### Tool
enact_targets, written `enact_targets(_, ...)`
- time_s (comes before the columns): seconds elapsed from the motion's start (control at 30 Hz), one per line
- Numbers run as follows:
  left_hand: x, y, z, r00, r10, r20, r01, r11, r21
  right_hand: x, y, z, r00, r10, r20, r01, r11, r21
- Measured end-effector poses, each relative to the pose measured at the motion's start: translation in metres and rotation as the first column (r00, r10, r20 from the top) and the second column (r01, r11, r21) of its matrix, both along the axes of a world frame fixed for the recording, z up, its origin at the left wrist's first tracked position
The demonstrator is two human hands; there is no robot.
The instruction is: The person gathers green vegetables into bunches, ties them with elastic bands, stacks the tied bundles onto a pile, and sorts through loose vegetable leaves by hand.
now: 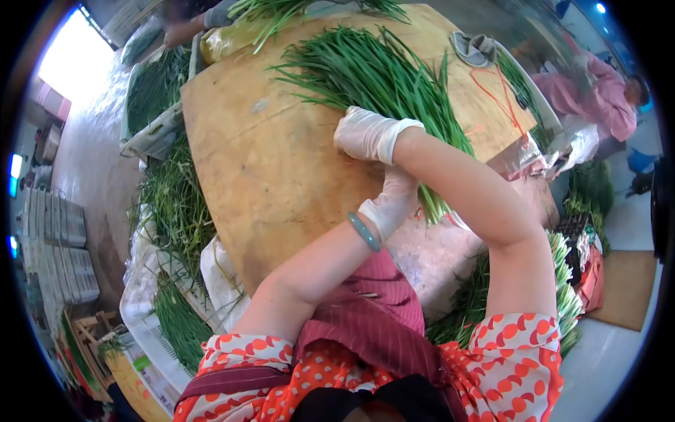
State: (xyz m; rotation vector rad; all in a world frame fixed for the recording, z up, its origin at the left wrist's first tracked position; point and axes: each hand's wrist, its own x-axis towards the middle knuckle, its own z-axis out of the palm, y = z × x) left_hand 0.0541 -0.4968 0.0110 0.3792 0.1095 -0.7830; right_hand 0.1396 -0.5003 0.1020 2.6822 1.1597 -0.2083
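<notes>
A large bundle of green garlic chives (380,74) lies across the wooden board (260,162), its leaves fanned toward the far side. The pale stem ends stick out below my right forearm. My right hand (369,137), in a whitish glove, is curled closed against the left side of the bundle; its fingertips are turned away. Beneath the crossing right forearm is my left hand (395,197), also gloved, close to the stems. Its fingers are hidden, so its grip does not show. A green bangle (363,232) circles my left wrist.
More chives lie at the board's far edge, near another person's arm (186,32). Red ties (503,98) and a grey cloth (473,49) rest at the right corner. Crates of greens (158,91) stand left. A person in pink (605,95) is at the right.
</notes>
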Motion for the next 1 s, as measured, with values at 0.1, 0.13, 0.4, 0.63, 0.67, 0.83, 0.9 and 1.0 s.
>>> enact_targets(0.1, 0.01, -0.008, -0.066, 0.625, -0.306, 0.718, -0.137, 0.863, 0.487, -0.017, -0.013, 0.001, 0.992, 0.011, 0.127, -0.026, 0.993, 0.117)
enact_targets(0.13, 0.006, -0.005, -0.049, 0.666, -0.303, 0.681, -0.111, 0.863, 0.493, -0.025, -0.02, 0.005, 0.992, -0.012, 0.128, -0.002, 0.994, 0.113)
enact_targets(0.4, -0.031, 0.053, 0.059, 0.78, -0.154, 0.607, -0.32, 0.734, 0.598, -0.046, -0.074, 0.033, 0.999, -0.038, -0.022, 0.044, 0.878, 0.477)
enact_targets(0.63, -0.009, 0.072, 0.049, 0.729, 0.077, 0.68, -0.6, 0.549, 0.582, -0.047, -0.085, 0.027, 0.991, -0.114, -0.064, 0.129, 0.77, 0.625)
enact_targets(0.67, -0.008, 0.064, 0.053, 0.728, 0.078, 0.681, -0.602, 0.548, 0.581, -0.048, -0.085, 0.029, 0.992, -0.113, -0.064, 0.128, 0.77, 0.625)
enact_targets(0.83, 0.005, 0.046, 0.052, 0.733, 0.159, 0.661, -0.635, 0.509, 0.582, -0.056, -0.089, 0.035, 0.975, -0.221, -0.028, 0.183, 0.724, 0.665)
enact_targets(0.9, 0.007, 0.041, 0.048, 0.709, 0.177, 0.683, -0.663, 0.497, 0.559, -0.058, -0.094, 0.035, 0.969, -0.243, -0.043, 0.207, 0.704, 0.68)
enact_targets(1.0, 0.009, 0.034, 0.047, 0.656, 0.213, 0.724, -0.719, 0.468, 0.514, -0.06, -0.098, 0.033, 0.961, -0.269, -0.057, 0.23, 0.67, 0.706)
